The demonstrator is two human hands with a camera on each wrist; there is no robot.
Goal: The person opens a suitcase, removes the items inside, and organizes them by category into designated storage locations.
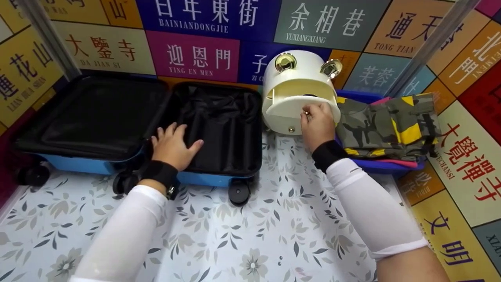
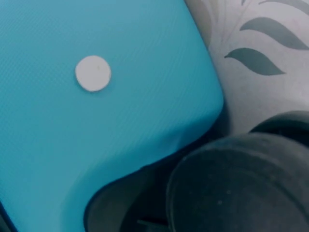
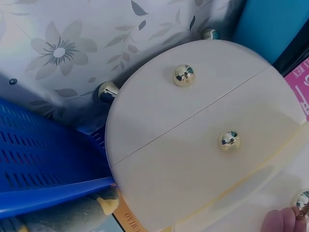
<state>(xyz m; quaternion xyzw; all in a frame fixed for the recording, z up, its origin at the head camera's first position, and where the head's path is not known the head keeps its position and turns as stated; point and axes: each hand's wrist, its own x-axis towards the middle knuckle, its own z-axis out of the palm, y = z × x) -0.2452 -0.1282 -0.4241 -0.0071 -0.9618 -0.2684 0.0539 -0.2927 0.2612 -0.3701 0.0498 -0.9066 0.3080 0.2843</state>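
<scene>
A round white drawer cabinet (image 1: 283, 107) with gold ears and gold knobs stands at the back, one drawer pulled out. At its front my right hand (image 1: 320, 127) pinches a small gold drawer knob, mostly covered by the fingers. In the right wrist view, fingertips (image 3: 282, 221) meet a shiny knob (image 3: 302, 199) at the lower right corner, while two other knobs are uncovered. My left hand (image 1: 172, 147) lies with spread fingers over the inner edge of an open blue suitcase (image 1: 223, 141) with black lining. The left wrist view shows only the blue shell (image 2: 120, 111) and a black wheel (image 2: 241, 188).
Right of the cabinet, a blue basket (image 1: 385, 166) bears folded camouflage cloth (image 1: 383, 121). The suitcase's other half (image 1: 98, 117) lies at the left. Behind everything rises a wall of coloured sign panels (image 1: 191, 55). Floral sheeting (image 1: 235, 243) covers the surface.
</scene>
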